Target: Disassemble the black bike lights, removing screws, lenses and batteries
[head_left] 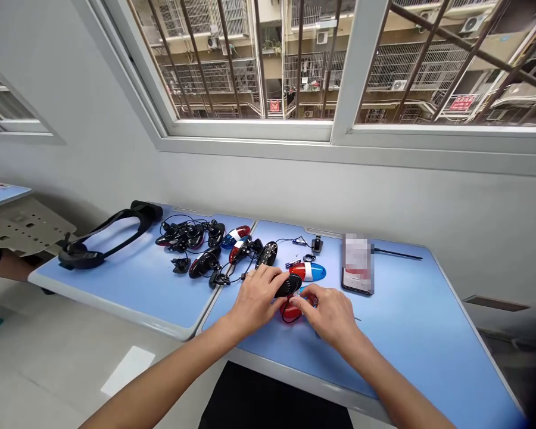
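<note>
Near the middle of the blue table, my left hand (256,298) is closed around a black oval shell (288,286). Close to its right side, my right hand (330,313) has its fingers pinched; what they hold is too small to make out. A red lens piece (290,311) with a thin black cable looped over it lies under and between the hands. Just behind the hands sits a red, white and blue light cover (308,272). A black oval housing (267,255) lies behind my left hand.
Several black devices with cables (190,233) crowd the left table (143,298). A black headband device (102,238) lies at its far left. A phone (358,265) and a black stick (397,254) are at the right. A person's leg (11,265) shows at far left.
</note>
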`<move>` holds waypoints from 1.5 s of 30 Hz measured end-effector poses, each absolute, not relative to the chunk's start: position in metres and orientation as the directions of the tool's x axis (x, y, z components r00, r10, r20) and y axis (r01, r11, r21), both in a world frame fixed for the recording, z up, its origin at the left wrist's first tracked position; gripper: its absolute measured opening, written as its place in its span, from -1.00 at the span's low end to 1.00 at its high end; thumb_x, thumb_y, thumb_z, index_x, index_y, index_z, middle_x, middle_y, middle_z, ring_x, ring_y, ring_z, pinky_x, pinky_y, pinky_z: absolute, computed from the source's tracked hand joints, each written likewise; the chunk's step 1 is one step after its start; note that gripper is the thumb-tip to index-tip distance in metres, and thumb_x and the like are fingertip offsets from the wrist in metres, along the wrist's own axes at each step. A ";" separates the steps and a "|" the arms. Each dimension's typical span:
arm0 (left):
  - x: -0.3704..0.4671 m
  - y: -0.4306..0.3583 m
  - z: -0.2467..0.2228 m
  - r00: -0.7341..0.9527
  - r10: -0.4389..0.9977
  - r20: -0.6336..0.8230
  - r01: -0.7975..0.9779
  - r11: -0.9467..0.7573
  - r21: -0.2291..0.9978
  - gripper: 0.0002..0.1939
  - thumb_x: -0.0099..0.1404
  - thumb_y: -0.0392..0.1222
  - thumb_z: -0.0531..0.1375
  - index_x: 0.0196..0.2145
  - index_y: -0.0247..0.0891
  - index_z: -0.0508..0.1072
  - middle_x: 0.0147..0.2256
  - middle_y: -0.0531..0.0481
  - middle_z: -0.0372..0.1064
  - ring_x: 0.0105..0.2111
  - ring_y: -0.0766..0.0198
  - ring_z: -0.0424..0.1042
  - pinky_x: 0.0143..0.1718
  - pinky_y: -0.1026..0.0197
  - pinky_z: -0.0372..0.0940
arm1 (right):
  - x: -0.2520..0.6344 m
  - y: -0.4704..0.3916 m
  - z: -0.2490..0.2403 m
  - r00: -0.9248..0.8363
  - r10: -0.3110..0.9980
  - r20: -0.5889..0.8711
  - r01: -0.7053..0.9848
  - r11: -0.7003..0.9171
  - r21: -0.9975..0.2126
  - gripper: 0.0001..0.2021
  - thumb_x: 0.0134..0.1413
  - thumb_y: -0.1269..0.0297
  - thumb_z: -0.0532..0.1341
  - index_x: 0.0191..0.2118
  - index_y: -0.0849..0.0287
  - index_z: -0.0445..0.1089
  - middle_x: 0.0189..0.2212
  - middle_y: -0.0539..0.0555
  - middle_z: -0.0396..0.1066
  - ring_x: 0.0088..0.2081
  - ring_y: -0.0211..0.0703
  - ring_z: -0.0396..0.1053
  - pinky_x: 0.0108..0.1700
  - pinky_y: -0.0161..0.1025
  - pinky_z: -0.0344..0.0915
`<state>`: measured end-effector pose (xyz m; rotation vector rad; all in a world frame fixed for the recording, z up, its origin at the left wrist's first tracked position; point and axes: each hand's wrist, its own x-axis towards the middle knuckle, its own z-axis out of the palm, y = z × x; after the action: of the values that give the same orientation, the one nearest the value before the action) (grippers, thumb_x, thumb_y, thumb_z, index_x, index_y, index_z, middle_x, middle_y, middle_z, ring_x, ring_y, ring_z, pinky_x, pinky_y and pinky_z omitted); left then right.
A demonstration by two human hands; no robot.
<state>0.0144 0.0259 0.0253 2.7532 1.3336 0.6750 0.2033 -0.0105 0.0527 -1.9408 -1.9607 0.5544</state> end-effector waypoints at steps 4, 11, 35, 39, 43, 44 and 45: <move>0.018 0.026 0.028 0.566 0.736 0.371 0.741 -0.652 0.164 -0.59 0.28 -0.26 0.24 0.09 -0.19 0.38 -0.02 -0.16 0.42 -0.06 -0.02 0.34 -0.10 -0.03 0.25 | 0.205 -0.006 0.060 -0.015 0.998 -0.067 0.891 -0.017 -0.454 -0.79 0.20 0.20 0.17 -0.37 0.03 0.54 -0.45 -0.01 0.56 -0.34 -0.10 0.46 -0.40 -0.27 0.00; 0.000 0.045 0.045 0.324 0.945 -0.043 0.536 -0.146 0.831 -0.60 0.12 -0.13 0.31 -0.05 -0.20 0.50 -0.10 -0.10 0.43 -0.07 0.01 0.34 -0.07 0.07 0.21 | 0.232 -0.015 0.058 -0.107 0.992 -0.059 0.887 0.068 -0.456 -0.80 0.24 0.25 0.13 -0.15 -0.02 0.50 -0.26 -0.02 0.54 -0.26 -0.14 0.44 -0.30 -0.27 0.18; -0.022 0.046 0.020 0.595 0.647 -0.477 0.007 0.590 0.807 -0.41 0.11 0.29 0.31 -0.16 -0.29 0.44 -0.39 -0.04 0.46 -0.43 0.17 0.55 -0.61 0.33 0.26 | 0.216 0.116 0.064 -0.036 0.934 -0.355 0.711 -0.226 -0.667 -0.80 0.28 0.25 0.20 -0.15 0.28 0.47 -0.30 0.03 0.49 -0.31 -0.21 0.45 -0.27 -0.26 0.40; -0.017 0.042 0.022 0.630 0.629 -0.456 0.045 0.557 0.830 -0.40 0.14 0.32 0.28 -0.16 -0.29 0.44 -0.41 -0.03 0.44 -0.43 0.18 0.55 -0.58 0.33 0.28 | 0.213 0.122 0.057 -0.008 0.905 -0.426 0.725 -0.288 -0.626 -0.69 0.29 0.15 0.22 0.03 0.22 0.38 -0.03 0.12 0.43 -0.11 -0.10 0.46 -0.10 -0.07 0.46; -0.016 0.038 0.022 0.591 0.650 -0.478 0.135 0.504 0.853 -0.33 0.20 0.31 0.22 0.06 -0.26 0.39 -0.37 -0.03 0.47 -0.48 0.21 0.52 -0.61 0.34 0.21 | 0.217 0.120 0.055 0.039 0.893 -0.449 0.760 -0.318 -0.567 -0.67 0.29 0.15 0.22 0.06 0.22 0.37 0.01 0.13 0.41 -0.07 -0.06 0.44 -0.06 -0.03 0.44; -0.016 0.037 0.022 0.578 0.664 -0.475 0.154 0.484 0.862 -0.32 0.23 0.30 0.20 0.12 -0.24 0.36 -0.35 -0.03 0.47 -0.49 0.23 0.52 -0.61 0.34 0.20 | 0.217 0.120 0.055 0.046 0.893 -0.448 0.770 -0.318 -0.553 -0.67 0.29 0.15 0.22 0.07 0.21 0.37 0.01 0.13 0.41 -0.07 -0.06 0.44 -0.05 -0.03 0.44; -0.016 0.037 0.022 0.567 0.680 -0.464 0.172 0.454 0.874 -0.32 0.25 0.28 0.19 0.17 -0.21 0.33 -0.34 -0.02 0.47 -0.50 0.24 0.51 -0.60 0.33 0.20 | 0.217 0.120 0.055 0.052 0.893 -0.446 0.780 -0.315 -0.541 -0.67 0.29 0.15 0.22 0.07 0.21 0.37 0.01 0.13 0.41 -0.06 -0.06 0.44 -0.05 -0.02 0.44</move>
<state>-0.0158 0.0367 0.0222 1.0839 0.9489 0.3796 0.2175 0.1200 0.0550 -2.1613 -1.7392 1.1117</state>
